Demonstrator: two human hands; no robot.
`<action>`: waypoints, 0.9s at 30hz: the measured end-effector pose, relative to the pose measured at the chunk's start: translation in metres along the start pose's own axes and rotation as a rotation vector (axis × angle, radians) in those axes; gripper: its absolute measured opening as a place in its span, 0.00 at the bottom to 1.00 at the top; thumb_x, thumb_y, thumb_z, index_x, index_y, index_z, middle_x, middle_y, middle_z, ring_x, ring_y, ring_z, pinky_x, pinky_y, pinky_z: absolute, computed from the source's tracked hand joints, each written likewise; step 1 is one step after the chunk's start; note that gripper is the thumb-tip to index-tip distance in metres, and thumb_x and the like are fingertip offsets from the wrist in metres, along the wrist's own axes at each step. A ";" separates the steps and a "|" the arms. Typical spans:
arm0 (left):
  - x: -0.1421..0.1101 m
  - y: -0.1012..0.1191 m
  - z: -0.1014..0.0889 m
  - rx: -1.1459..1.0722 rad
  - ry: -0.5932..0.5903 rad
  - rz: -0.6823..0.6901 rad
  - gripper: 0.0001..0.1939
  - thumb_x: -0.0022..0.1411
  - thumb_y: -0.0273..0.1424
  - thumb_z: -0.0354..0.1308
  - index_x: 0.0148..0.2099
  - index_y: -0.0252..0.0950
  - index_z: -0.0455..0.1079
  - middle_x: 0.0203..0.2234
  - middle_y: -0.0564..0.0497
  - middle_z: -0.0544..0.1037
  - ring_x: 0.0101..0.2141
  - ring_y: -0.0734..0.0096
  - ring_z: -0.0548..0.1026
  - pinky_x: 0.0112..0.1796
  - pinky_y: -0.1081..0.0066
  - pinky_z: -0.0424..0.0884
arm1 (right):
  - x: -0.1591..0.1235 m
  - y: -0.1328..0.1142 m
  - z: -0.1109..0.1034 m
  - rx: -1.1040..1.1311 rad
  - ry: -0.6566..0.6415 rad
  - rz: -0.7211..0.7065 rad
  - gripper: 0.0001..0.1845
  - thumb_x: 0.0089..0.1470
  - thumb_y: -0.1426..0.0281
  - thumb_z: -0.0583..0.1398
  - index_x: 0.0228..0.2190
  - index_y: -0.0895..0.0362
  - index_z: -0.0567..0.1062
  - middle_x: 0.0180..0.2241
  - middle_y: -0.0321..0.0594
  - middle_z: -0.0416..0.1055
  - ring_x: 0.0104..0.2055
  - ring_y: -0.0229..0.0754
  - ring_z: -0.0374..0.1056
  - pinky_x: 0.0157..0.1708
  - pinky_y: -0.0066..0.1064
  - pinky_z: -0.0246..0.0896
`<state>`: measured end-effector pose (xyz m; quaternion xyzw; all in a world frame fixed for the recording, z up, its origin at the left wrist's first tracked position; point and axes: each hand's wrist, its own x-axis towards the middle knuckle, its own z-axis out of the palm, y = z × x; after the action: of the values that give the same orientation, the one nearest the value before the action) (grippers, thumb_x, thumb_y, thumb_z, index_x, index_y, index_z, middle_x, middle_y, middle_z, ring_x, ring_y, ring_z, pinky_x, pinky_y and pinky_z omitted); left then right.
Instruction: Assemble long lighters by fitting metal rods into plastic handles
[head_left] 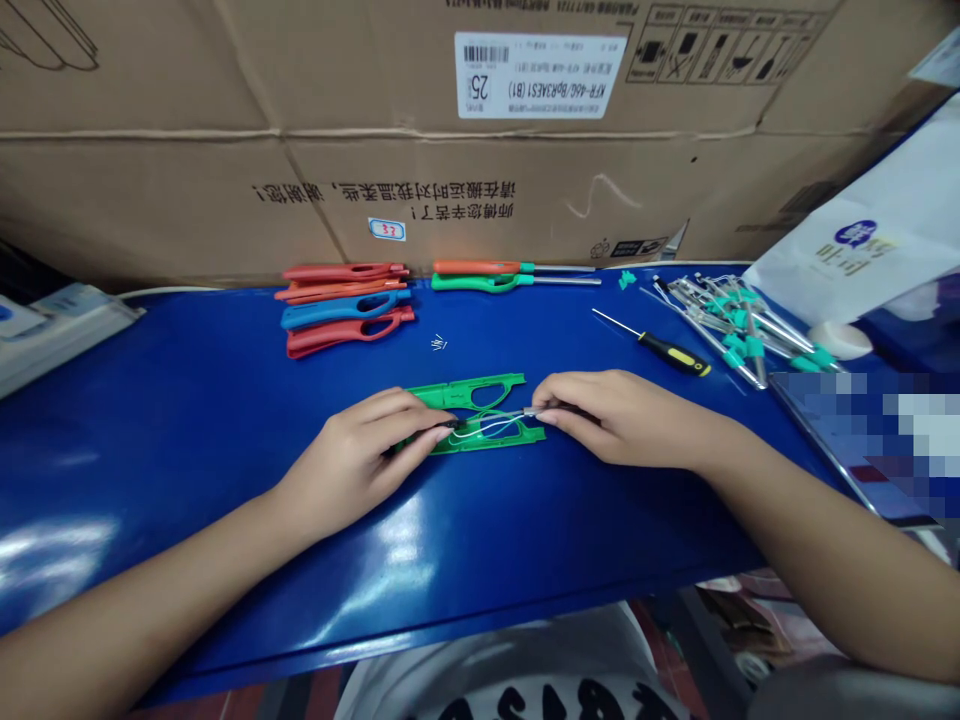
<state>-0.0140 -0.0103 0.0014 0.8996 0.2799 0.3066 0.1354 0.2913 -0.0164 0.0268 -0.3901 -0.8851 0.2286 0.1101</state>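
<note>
Two green plastic lighter-handle halves lie on the blue table, an upper half (450, 391) and a lower half (534, 437), each with an oval opening. My left hand (367, 445) is over their left ends, thumb and fingers pinching a small black part (452, 424). From it a white wire (480, 431) and a thin dark line run right, above the halves. My right hand (622, 415) pinches a small grey end piece (531, 412) where these lines meet. Fingers hide the rest of both parts.
Behind are red, orange and blue handle shells (341, 310), two lighters (480, 283) and small screws (439, 343). To the right lie a screwdriver (671, 354), metal lighter tubes with teal collars (739, 320) and a white bag (847, 230). A cardboard box (187, 190) borders the back.
</note>
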 end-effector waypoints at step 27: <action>0.000 0.002 -0.001 -0.080 0.025 0.047 0.09 0.65 0.25 0.65 0.48 0.32 0.77 0.35 0.49 0.80 0.36 0.74 0.78 0.39 0.74 0.74 | 0.000 -0.005 -0.002 0.073 -0.034 0.113 0.10 0.70 0.62 0.53 0.43 0.53 0.71 0.31 0.34 0.73 0.30 0.37 0.66 0.31 0.29 0.54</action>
<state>-0.0136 -0.0119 0.0029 0.8958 0.2479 0.3320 0.1608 0.2894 -0.0188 0.0312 -0.4311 -0.8545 0.2734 0.0961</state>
